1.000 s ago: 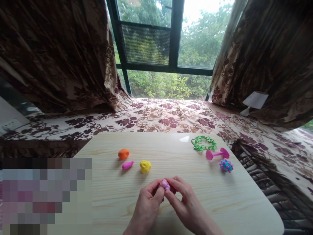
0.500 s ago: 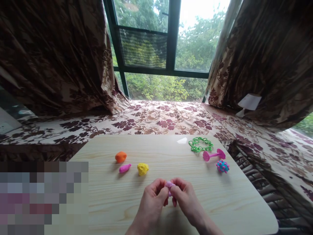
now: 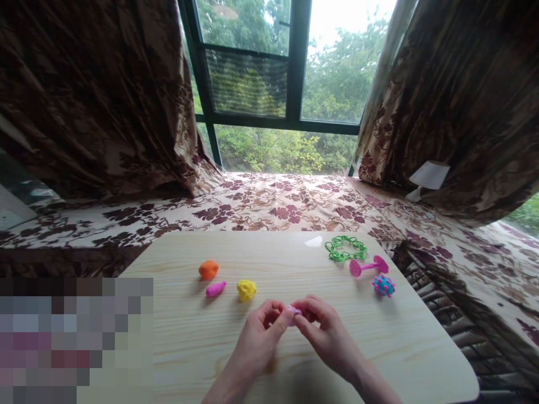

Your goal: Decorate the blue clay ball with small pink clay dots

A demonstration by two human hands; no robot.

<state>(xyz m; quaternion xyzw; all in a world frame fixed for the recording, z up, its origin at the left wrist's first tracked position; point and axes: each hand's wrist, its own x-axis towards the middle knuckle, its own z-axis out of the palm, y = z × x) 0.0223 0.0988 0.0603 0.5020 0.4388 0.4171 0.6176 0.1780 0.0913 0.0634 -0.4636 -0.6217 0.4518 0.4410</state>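
Over the near middle of the table, my left hand [image 3: 263,331] and my right hand [image 3: 318,322] meet fingertip to fingertip. Both pinch one small lump of light pink modelling clay [image 3: 292,315], mostly covered by the thumbs and fingers. Left of my hands lies a crumpled yellow clay lump [image 3: 246,290]. Beyond it are a pink clay piece shaped like a small bottle [image 3: 216,289] and a smooth orange clay piece [image 3: 208,270] with a pointed end.
At the table's [image 3: 269,258] right side lie a green clay chain ring [image 3: 345,248], a pink dumbbell shape [image 3: 369,266] and a blue ball with pink knobs [image 3: 383,285]. A white lamp [image 3: 429,175] stands on the cloth-covered sill [image 3: 278,202]. The lower left is pixelated.
My hands have shifted and turned slightly around the pink lump, and the right-hand fingers sit a little higher. The pieces on the table stay put.
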